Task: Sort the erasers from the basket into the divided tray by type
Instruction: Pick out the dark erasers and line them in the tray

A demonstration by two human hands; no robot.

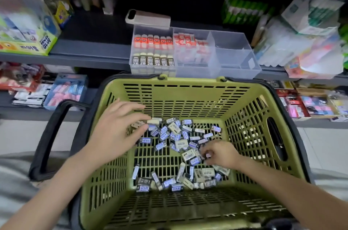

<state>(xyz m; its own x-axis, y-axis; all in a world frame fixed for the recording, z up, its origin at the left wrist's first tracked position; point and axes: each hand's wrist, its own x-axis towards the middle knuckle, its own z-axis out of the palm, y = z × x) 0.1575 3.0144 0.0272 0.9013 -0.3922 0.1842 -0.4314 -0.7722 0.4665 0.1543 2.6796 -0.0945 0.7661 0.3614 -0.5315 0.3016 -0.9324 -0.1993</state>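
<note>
Erasers are heaped loose on the slatted floor of the green basket, most of them in blue-and-white sleeves, with some cream ones and a few dark ones marked 2B mixed in.

At far left, a glue box is seen on the grey shelf. Below it, the basket's black handle is folded outward.

Next, the left hand is reached into the basket's far left corner. Its fingers are held fairly straight and loosely spread, with the tips laid on the left edge of the heap, beside a tan eraser. Whether that one is pinched cannot be told.

Behind the basket, the clear divided tray is set on the shelf edge. In its left compartment a row of orange-sleeved erasers is stood behind a row of 2B erasers. In the middle compartment red-and-white erasers are stacked.

Right of centre, the right hand is lowered onto the heap, its fingers curled tightly downward and pinched on a small eraser, whose colour is blurred.

At far right, pale plastic packets are piled on the shelf.
</note>
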